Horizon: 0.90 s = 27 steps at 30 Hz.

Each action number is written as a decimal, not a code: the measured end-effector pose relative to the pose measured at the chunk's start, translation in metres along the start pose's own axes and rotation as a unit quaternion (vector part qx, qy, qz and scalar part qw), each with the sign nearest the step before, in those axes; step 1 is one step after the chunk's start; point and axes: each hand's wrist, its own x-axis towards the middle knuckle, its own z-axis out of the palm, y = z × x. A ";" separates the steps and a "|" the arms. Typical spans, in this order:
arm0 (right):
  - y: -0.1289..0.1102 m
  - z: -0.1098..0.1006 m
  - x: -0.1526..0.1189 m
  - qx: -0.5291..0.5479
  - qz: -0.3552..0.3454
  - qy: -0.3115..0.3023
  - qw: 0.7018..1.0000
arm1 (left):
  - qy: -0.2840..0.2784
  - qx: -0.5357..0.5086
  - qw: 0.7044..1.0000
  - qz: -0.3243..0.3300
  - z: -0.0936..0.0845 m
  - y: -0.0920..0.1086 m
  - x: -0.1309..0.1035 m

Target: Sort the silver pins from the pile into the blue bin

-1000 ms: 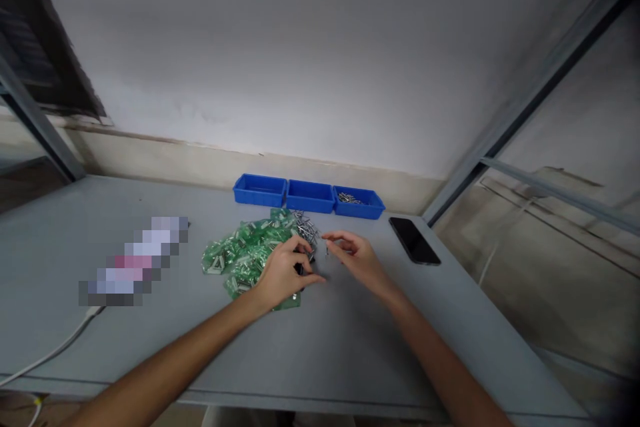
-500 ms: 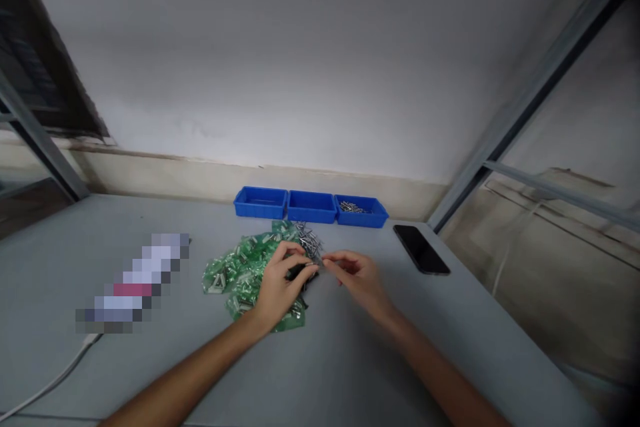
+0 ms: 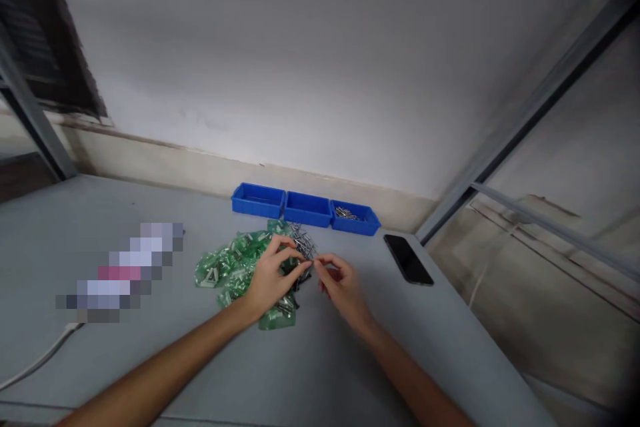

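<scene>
My left hand (image 3: 270, 280) is over the right side of a heap of small green plastic packets (image 3: 230, 277), its thumb and fingers pinched. Opposite it, my right hand (image 3: 343, 290) pinches thumb to forefinger, with its tips almost meeting those of the left. Whatever lies between the fingertips is too small to make out. Just beyond the hands is a loose pile of thin silvery metal pins or screws (image 3: 301, 239). Some small black pieces (image 3: 301, 281) show under my left hand, partly covered by it.
Three blue trays stand in a row by the wall: a left tray (image 3: 257, 209), a middle tray (image 3: 307, 219) and a right tray (image 3: 367, 227) holding metal pieces. A dark phone (image 3: 409, 260) lies right. At left are a pixelated object (image 3: 130, 267) and a white cable (image 3: 40, 361).
The view has turned and tilted slightly. Both hands stay close together in the same place; the dark piece seen in my left hand earlier is no longer distinct.
</scene>
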 end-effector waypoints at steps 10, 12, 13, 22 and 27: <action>0.027 -0.048 0.055 -0.038 0.002 0.166 0.985 | -0.099 0.131 0.985 0.047 -0.007 -0.023 0.008; 0.029 -0.059 0.072 -0.035 -0.008 0.186 0.982 | -0.100 0.152 0.982 0.055 -0.009 -0.029 0.010; 0.029 -0.064 0.081 -0.031 -0.018 0.193 0.981 | -0.100 0.163 0.980 0.058 -0.009 -0.032 0.011; 0.041 -0.063 0.091 -0.164 -0.081 0.078 0.980 | -0.088 0.213 0.973 0.027 -0.012 -0.037 0.012; 0.055 -0.035 0.047 -0.328 -0.168 -0.033 0.929 | -0.086 0.218 0.971 0.047 -0.012 -0.032 0.012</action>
